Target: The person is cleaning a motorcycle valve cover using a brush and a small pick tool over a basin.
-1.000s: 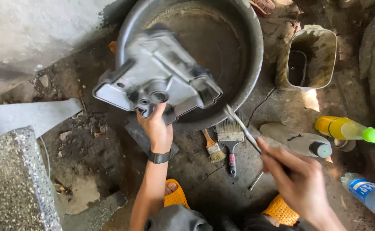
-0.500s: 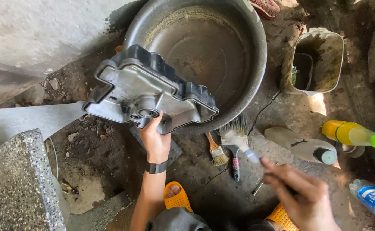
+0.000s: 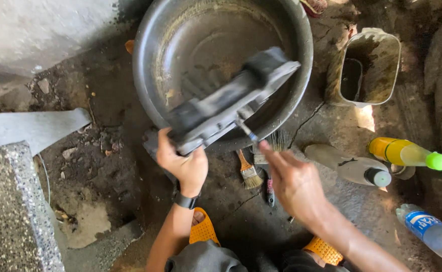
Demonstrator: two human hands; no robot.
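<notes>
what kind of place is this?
Probably an outdoor or backyard spot for cleaning parts, worked at ground level: cracked, grimy concrete ground, a large round metal basin, and worn paintbrushes lying by plastic bottles. The left hand holds a grey metal casing.

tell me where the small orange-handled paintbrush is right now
In the head view, the orange-handled paintbrush lies on the ground below the basin, between the left hand and right hand.

Daylight was soft and uneven, mostly shade over the dark ground. A bright sunlit patch (image 3: 366,118) burned out on the concrete beside the cut plastic container (image 3: 364,68). The grey engine cover (image 3: 226,103) was smeared with motion blur, its edges ghosted. The metal basin (image 3: 153,60) carried a dull sheen. Wide-angle bending showed at the frame's edges.
</notes>
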